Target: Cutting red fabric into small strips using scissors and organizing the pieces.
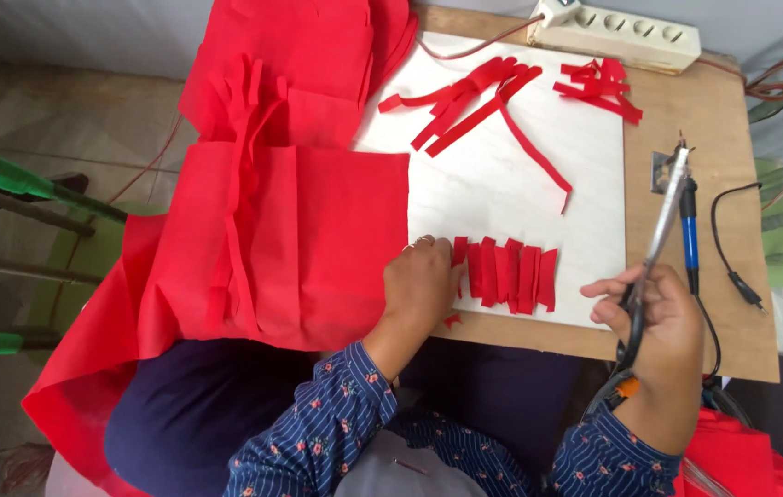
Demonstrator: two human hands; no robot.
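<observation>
Head view: the left hand (421, 281) rests palm down on the white board (502, 193), fingers curled and pressed together against the left end of a row of short red fabric pieces (507, 273). These pieces lie side by side, overlapping, near the front edge of the board. The right hand (654, 313) is closed around the handles of a pair of scissors (660, 241), held above the worktop (695, 221) with the blades shut and pointing away from the person; the forefinger is extended toward the row without touching it. A blue-handled soldering iron (689, 235) lies on the worktop just behind the scissors, its black cable running off to the right. Long red strips (474, 106) lie loosely crossed at the far side of the board, and a smaller heap of red offcuts (601, 87) lies near them to the right. A white power strip (617, 35) sits at the far edge of the worktop. A large red fabric sheet (272, 221) hangs over the left edge of the worktop and reaches the person's lap.
</observation>
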